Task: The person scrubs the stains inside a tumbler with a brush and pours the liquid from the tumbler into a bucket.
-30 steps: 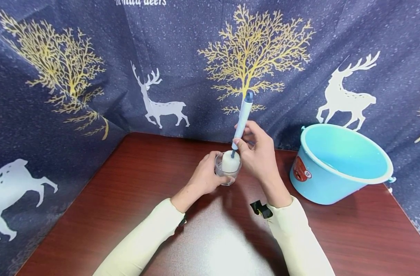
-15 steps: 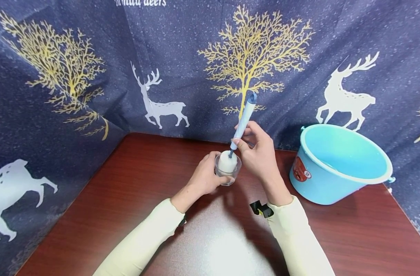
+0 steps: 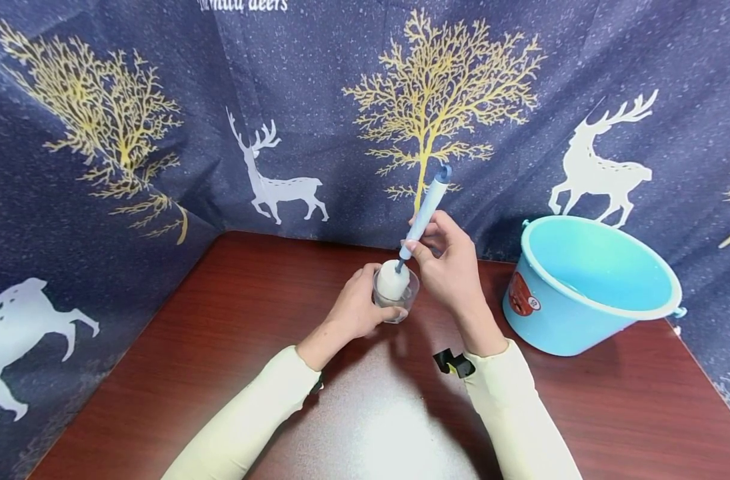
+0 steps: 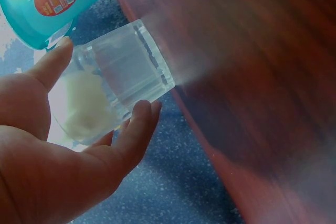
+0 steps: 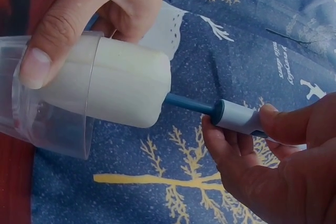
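Note:
My left hand (image 3: 357,305) grips a clear cup (image 4: 128,61) on the table, fingers round one side and thumb round the other. A sponge cup brush has its white sponge head (image 5: 128,80) partly inside the cup, its rounded top rising above the rim. My right hand (image 3: 451,267) pinches the brush's pale blue handle (image 3: 423,217) low down, just above the dark blue stem (image 5: 189,103). The handle leans to the right, its hooked end uppermost. In the left wrist view the sponge shows through the cup wall, near the mouth; the cup's lower part holds no sponge.
A light blue bucket (image 3: 557,327) with a red label stands on the right of the dark red wooden table (image 3: 251,293). Behind the table hangs a navy cloth (image 3: 317,80) printed with deer and trees. A black strap piece (image 3: 453,363) sits at the right sleeve.
The brush handle has tilted further to the right, and the sponge head has shifted left within the cup. Both hands stay in nearly the same place, each keeping its hold.

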{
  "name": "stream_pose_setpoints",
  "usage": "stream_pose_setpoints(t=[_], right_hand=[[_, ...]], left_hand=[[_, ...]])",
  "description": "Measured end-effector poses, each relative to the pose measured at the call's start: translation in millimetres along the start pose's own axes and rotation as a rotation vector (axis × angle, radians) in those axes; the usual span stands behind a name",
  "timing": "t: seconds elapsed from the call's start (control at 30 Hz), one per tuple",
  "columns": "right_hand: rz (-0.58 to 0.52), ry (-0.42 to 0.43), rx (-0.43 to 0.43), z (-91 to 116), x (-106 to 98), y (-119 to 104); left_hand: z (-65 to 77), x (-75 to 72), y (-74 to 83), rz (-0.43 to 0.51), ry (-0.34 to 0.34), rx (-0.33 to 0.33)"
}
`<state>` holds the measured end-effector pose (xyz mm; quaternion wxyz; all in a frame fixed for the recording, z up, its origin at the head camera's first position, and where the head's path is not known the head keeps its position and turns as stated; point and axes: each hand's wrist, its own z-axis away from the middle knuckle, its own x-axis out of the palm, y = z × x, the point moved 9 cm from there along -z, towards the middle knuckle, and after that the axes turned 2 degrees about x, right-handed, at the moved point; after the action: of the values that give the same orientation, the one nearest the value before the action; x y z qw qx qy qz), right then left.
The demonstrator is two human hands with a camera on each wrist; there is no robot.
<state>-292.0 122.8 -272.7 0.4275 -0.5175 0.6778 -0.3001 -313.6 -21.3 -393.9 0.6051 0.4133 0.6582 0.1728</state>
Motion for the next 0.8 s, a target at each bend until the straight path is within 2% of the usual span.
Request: stream_pose_setpoints(t=[0.8], right_hand=[[-0.014,0.037,-0.030,-0.4,0.1,-2.1]], left_hand=[[0.5,-0.1,-0.2,0.020,-0.007,-0.003]])
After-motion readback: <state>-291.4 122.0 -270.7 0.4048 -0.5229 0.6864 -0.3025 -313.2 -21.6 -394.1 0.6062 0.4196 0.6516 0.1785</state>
